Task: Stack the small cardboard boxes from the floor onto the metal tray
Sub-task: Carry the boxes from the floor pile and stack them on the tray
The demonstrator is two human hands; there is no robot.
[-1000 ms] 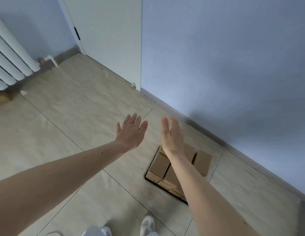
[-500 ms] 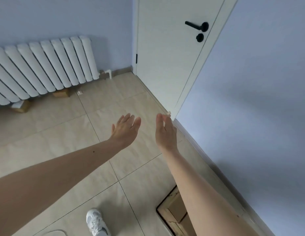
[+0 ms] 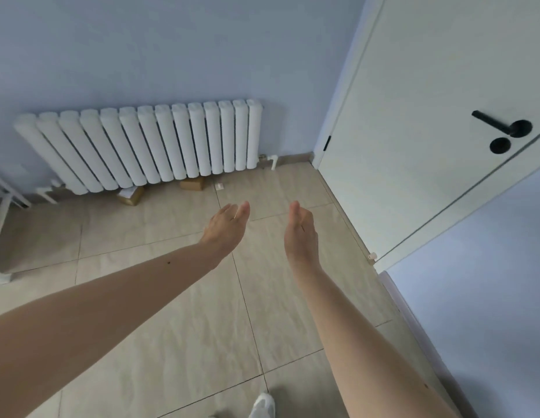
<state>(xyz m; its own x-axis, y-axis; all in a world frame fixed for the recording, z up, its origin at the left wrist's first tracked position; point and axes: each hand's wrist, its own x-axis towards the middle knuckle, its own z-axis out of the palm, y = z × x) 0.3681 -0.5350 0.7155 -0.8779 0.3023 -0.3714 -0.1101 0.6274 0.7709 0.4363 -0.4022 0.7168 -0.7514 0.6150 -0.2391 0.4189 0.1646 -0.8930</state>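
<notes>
Two small cardboard boxes lie on the floor under the radiator: one brown box (image 3: 192, 184) near its middle and another box (image 3: 130, 195) with a white label further left. My left hand (image 3: 227, 227) and my right hand (image 3: 301, 232) are stretched out in front of me, fingers straight, palms turned toward each other, holding nothing. Both hands hover above the tiled floor, well short of the boxes. The metal tray is out of view.
A white radiator (image 3: 148, 146) hangs on the far wall. A white door (image 3: 428, 131) with a black handle (image 3: 501, 128) stands on the right, beside a blue wall. A white frame leg (image 3: 3, 212) stands at the left edge. A small white scrap (image 3: 219, 186) lies on the floor.
The view has swung left, away from the tray of boxes by the wall, to the radiator and the boxes under it. Both hands stay outstretched and empty.
</notes>
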